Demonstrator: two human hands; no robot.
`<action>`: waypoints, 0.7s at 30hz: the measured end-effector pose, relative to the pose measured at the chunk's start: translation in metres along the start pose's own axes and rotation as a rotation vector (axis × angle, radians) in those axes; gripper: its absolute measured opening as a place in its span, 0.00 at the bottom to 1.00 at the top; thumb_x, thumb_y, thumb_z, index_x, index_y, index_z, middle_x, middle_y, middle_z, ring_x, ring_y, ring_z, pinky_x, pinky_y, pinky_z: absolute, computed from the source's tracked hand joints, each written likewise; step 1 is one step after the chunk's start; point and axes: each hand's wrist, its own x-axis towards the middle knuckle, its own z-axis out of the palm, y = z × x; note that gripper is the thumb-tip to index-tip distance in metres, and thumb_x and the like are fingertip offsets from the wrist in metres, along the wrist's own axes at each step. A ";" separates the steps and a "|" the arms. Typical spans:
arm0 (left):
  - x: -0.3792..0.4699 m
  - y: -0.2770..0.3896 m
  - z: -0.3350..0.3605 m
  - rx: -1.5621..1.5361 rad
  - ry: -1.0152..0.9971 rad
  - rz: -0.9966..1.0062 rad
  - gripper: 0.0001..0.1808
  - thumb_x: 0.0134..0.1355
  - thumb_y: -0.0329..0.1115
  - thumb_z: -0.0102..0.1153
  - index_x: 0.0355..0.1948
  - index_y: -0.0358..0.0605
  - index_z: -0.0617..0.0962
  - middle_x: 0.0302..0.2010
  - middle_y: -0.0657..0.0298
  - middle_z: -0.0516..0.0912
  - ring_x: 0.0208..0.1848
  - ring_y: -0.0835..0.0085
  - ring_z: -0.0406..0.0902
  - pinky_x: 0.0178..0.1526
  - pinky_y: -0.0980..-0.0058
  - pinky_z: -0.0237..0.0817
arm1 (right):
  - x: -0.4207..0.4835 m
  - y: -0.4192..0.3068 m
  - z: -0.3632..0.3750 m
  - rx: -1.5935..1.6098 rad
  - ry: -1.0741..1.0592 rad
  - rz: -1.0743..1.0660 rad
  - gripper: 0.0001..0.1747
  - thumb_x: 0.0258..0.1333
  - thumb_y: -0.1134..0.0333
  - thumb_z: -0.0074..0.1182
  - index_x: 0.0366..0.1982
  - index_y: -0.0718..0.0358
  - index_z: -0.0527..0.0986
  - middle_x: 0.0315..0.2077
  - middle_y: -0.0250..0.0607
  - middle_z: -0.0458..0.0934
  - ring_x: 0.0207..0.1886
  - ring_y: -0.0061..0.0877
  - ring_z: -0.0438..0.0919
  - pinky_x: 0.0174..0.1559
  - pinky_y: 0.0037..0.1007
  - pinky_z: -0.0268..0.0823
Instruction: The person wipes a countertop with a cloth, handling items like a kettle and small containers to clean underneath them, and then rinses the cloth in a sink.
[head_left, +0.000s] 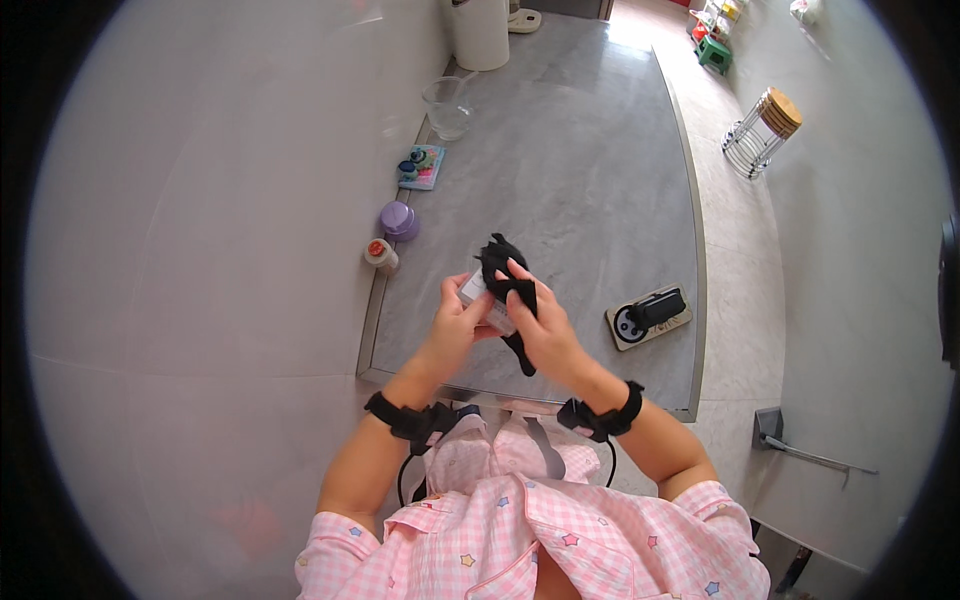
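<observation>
Above the front part of a grey marbled tabletop (577, 187), both my hands are close together. My left hand (450, 326) grips a small pale box (474, 289), perhaps of clear plastic, with the thumb across its face. In my right hand (553, 330) is a bunched black fabric item (501, 259), pressed against the box's right side. Ragged black ends stick up beyond the fingers, and a black strip hangs below the hand. My fingers and the cloth hide much of the box. Black straps circle both my forearms.
Along the left wall stand a small jar (382, 256), a purple lidded container (400, 220), a colourful packet (421, 166), a clear jug (448, 112) and a white bin-like container (480, 34). A phone (649, 316) with a black object on it lies right. Stacked stools (763, 131) stand beyond.
</observation>
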 end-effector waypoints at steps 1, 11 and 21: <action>-0.002 0.005 -0.001 0.040 -0.100 -0.015 0.22 0.65 0.37 0.49 0.55 0.46 0.57 0.49 0.59 0.71 0.48 0.72 0.75 0.46 0.67 0.71 | 0.009 -0.005 -0.006 0.000 0.004 0.001 0.22 0.61 0.62 0.48 0.55 0.62 0.69 0.51 0.47 0.72 0.53 0.32 0.69 0.56 0.31 0.59; 0.009 0.006 -0.007 -0.042 0.084 -0.027 0.20 0.64 0.33 0.51 0.52 0.47 0.58 0.44 0.62 0.73 0.43 0.74 0.75 0.41 0.70 0.71 | -0.005 0.001 -0.004 0.014 -0.145 -0.032 0.26 0.60 0.71 0.48 0.60 0.61 0.63 0.60 0.41 0.63 0.62 0.24 0.60 0.62 0.27 0.52; 0.009 -0.002 0.008 -0.044 -0.169 -0.099 0.25 0.65 0.37 0.52 0.54 0.45 0.54 0.46 0.58 0.72 0.46 0.71 0.76 0.44 0.66 0.72 | 0.023 -0.011 -0.023 0.419 -0.183 0.369 0.21 0.59 0.73 0.47 0.55 0.62 0.68 0.38 0.30 0.74 0.37 0.16 0.72 0.40 0.21 0.67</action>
